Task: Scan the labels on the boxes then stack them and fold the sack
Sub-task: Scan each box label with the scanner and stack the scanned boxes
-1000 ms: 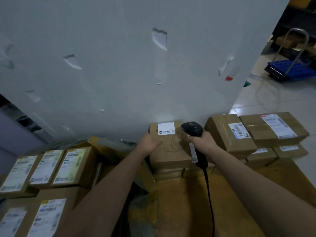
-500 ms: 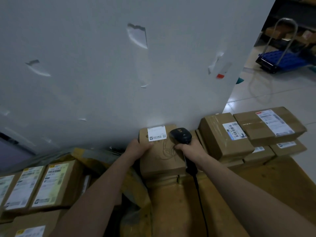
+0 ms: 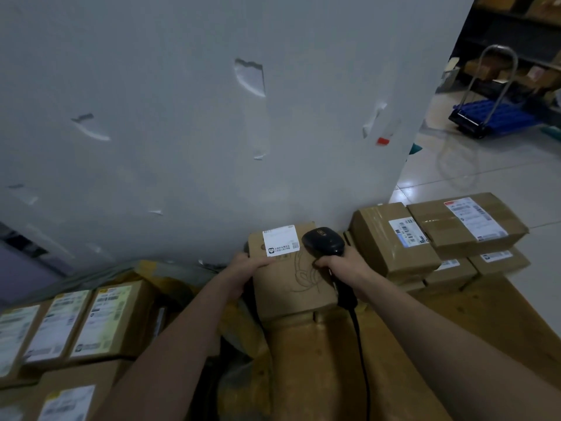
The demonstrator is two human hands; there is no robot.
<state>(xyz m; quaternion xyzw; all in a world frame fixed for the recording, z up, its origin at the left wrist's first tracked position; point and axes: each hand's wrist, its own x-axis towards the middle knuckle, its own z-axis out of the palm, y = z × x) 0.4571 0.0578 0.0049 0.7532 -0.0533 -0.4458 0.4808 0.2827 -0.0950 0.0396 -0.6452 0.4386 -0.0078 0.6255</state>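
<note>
A brown cardboard box (image 3: 291,281) with a white label (image 3: 280,240) at its far end stands against the white wall, on other boxes. My left hand (image 3: 246,268) grips its left edge, thumb on top. My right hand (image 3: 343,264) holds a black corded barcode scanner (image 3: 323,241) over the box's right side, the head close beside the label. A yellowish sack (image 3: 170,284) lies crumpled to the left, partly hidden by my left arm.
A stack of labelled boxes (image 3: 437,238) stands at the right on a wooden platform (image 3: 485,314). More labelled boxes (image 3: 79,329) lie at the lower left. The white wall (image 3: 212,117) rises straight ahead. A blue trolley (image 3: 491,117) stands on the tiled floor at the far right.
My left hand has slid further onto the box's left edge, thumb now on top. The scanner stays close to the label. My head view has shifted slightly.
</note>
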